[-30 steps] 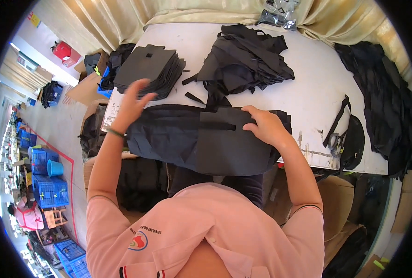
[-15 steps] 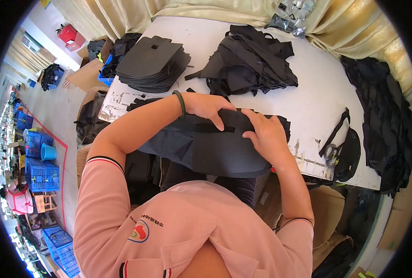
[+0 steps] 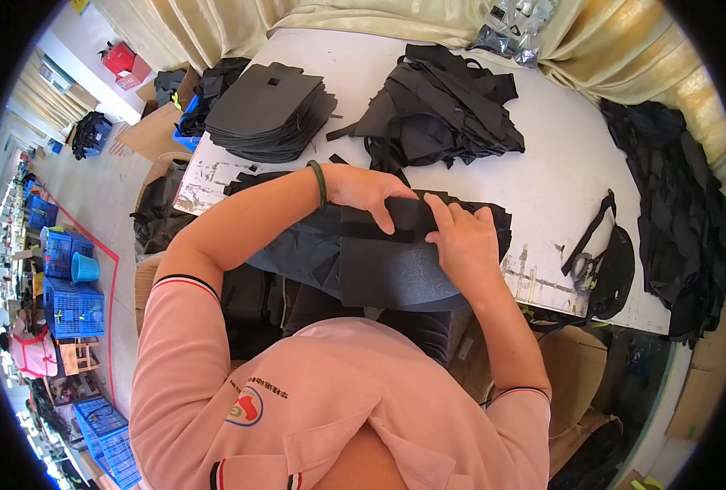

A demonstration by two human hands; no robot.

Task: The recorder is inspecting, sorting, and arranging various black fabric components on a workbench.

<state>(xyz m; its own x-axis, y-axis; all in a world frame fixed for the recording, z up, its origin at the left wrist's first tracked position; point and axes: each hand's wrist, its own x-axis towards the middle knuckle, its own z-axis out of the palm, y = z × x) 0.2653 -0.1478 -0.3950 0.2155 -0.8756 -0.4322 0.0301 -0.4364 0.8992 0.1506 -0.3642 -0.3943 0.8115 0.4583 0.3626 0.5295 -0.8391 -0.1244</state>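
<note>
A black, stiff foam-like panel (image 3: 387,273) with a rounded lower edge hangs over the table's front edge, close to my body. My left hand (image 3: 371,194), with a dark green bangle at the wrist, grips its upper edge, thumb on the near face. My right hand (image 3: 465,241) pinches the same edge farther right, its thumb pointing at the left thumb. Between the thumbs lies a darker black band (image 3: 404,219). Dark fabric (image 3: 301,257) spreads out left of the panel, under my left forearm. The fingertips behind the edge are partly hidden.
On the white table (image 3: 342,61) stand a stack of black panels (image 3: 256,106) and a heap of black fabric pieces (image 3: 444,106). A small black pouch with a strap (image 3: 614,273) lies right; more black fabric (image 3: 677,212) drapes over the right edge. Cardboard boxes (image 3: 579,367) sit below.
The panel has tilted slightly, and its lower face now catches more light. The dark band between my thumbs shows broader. My right hand has shifted a little left.
</note>
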